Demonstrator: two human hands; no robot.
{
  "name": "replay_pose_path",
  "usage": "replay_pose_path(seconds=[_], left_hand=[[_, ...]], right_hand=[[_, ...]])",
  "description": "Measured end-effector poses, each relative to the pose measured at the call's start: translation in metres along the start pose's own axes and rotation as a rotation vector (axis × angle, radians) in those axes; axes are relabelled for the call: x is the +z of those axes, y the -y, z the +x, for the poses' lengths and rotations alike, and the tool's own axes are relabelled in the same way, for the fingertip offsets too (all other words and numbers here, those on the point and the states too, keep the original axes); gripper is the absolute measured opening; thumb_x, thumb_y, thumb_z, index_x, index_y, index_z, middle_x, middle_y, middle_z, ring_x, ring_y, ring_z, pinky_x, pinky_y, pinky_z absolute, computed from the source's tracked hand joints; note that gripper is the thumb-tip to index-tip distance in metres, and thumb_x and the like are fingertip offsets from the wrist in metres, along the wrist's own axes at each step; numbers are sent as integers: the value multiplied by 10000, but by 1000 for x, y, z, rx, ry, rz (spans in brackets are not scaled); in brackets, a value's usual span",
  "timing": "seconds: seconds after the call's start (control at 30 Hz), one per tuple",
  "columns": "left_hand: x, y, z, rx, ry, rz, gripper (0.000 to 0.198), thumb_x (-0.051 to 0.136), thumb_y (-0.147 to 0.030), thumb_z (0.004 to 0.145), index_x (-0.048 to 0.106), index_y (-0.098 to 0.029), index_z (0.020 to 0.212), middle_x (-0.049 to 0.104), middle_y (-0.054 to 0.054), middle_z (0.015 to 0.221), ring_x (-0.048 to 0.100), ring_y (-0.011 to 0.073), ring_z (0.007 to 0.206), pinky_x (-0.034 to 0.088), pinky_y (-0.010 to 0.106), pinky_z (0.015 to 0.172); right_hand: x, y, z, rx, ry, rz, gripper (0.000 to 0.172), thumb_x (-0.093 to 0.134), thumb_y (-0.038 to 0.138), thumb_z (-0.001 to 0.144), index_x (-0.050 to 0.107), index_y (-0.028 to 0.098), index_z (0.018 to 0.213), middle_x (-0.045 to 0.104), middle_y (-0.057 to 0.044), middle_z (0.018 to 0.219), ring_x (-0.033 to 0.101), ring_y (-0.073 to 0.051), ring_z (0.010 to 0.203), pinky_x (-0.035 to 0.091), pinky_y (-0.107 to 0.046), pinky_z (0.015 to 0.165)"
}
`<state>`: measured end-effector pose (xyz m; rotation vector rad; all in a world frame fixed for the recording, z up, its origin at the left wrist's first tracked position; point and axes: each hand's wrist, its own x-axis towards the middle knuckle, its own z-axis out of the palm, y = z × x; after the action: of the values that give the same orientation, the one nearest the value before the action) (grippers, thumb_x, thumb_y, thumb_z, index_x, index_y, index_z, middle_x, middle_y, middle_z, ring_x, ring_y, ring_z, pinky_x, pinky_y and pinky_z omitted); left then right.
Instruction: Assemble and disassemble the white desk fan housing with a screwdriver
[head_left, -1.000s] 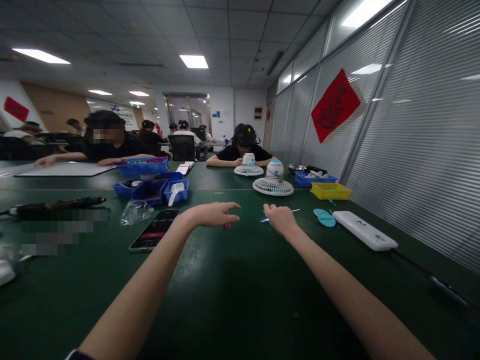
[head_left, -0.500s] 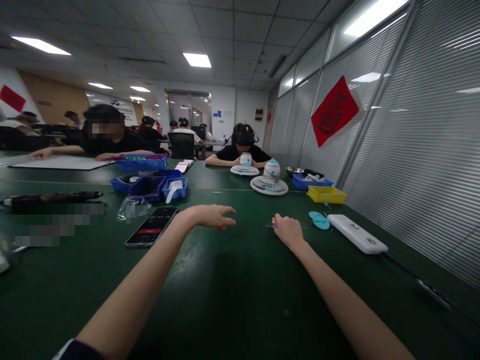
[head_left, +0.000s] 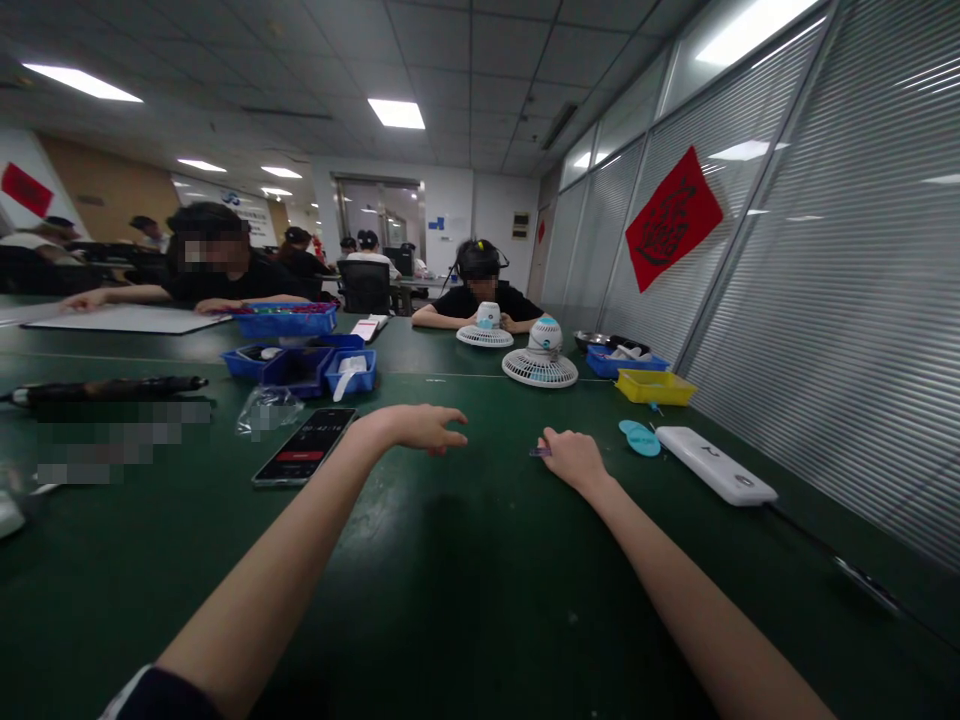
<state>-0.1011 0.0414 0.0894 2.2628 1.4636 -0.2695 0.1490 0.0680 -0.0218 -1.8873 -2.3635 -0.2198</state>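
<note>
My left hand [head_left: 429, 428] hovers above the green table with its fingers apart and nothing in them. Closed fingers of my right hand [head_left: 573, 456] hold a small screwdriver [head_left: 539, 452], whose purple see-through handle pokes out on the left; the rest of it is covered by the hand. To the right of that hand lie light-blue round discs [head_left: 641, 439] and a long white device [head_left: 714, 466] with a cable. A phone [head_left: 306, 448] showing a timer rests beside my left forearm.
Two white fan parts with round grilles, a nearer one [head_left: 541, 366] and a farther one [head_left: 485, 336], stand ahead. Blue bins [head_left: 296, 375] and a plastic bag [head_left: 268, 410] are at left; a yellow tray [head_left: 655, 387] is at right. Two people sit across the table.
Both hands have shifted only slightly to the left. The thin shaft seen right of my right hand before no longer shows. The far person's head has lifted a little.
</note>
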Motion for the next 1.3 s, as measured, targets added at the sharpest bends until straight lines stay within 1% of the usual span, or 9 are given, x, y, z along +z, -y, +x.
replay_pose_path(seconds=[0.27,0.5,0.6,0.7,0.77,0.87,1.0,1.13,1.3], left_hand=[[2,3,3,-77,-21,87,614,383,-472,876,339,-199,1425,646,117,1209,651,205,985,473,272,818],[12,-8,3,-285,-194,298,508,397,-272,865,453,-124,1348,536,218,1329,540,344,1191,447,437,919],[14,-10,7,-199,-138,267,534,418,-360,876,426,-174,1377,533,168,1353,552,302,1186,456,379,920],[15,-10,12,-37,37,143,566,409,-481,880,378,-277,1407,604,63,1294,610,218,1110,468,292,900],[16,-8,14,-42,82,121,574,401,-464,885,362,-256,1419,584,88,1316,594,244,1134,461,332,921],[17,-6,16,-127,37,183,589,426,-427,874,398,-171,1403,468,174,1411,504,332,1234,434,423,957],[17,-5,17,-52,83,129,579,377,-492,888,362,-263,1419,605,81,1289,590,238,1141,467,316,914],[15,-4,16,-209,-20,248,572,423,-424,869,426,-188,1390,492,178,1389,515,337,1225,450,407,940],[12,2,15,-208,-43,249,591,388,-472,877,392,-220,1411,482,152,1406,522,302,1226,447,382,956]], right_hand=[[-1,0,1,9,59,17,278,344,239,958,600,143,908,679,-97,808,640,-136,655,476,-231,586],[-3,0,1,14,86,36,262,345,237,960,588,149,918,678,-91,830,641,-132,676,475,-221,597],[-2,-1,2,16,93,33,259,345,243,962,585,157,915,677,-90,840,646,-137,690,470,-223,597],[-2,-1,2,34,86,14,263,340,245,960,584,151,931,674,-111,842,659,-176,734,471,-257,614],[-2,0,2,41,87,14,262,338,241,959,582,149,931,674,-112,839,660,-179,735,471,-260,618],[-3,1,2,32,100,38,264,337,240,962,581,150,920,675,-96,835,651,-145,697,467,-228,602],[-2,0,2,28,105,55,267,337,251,963,583,156,924,673,-96,841,646,-142,690,469,-229,602],[0,-2,3,21,104,59,264,339,250,962,586,163,929,669,-93,844,642,-143,685,469,-238,600],[1,-3,3,11,102,64,267,338,252,963,587,167,922,669,-85,840,639,-134,680,470,-230,599]])
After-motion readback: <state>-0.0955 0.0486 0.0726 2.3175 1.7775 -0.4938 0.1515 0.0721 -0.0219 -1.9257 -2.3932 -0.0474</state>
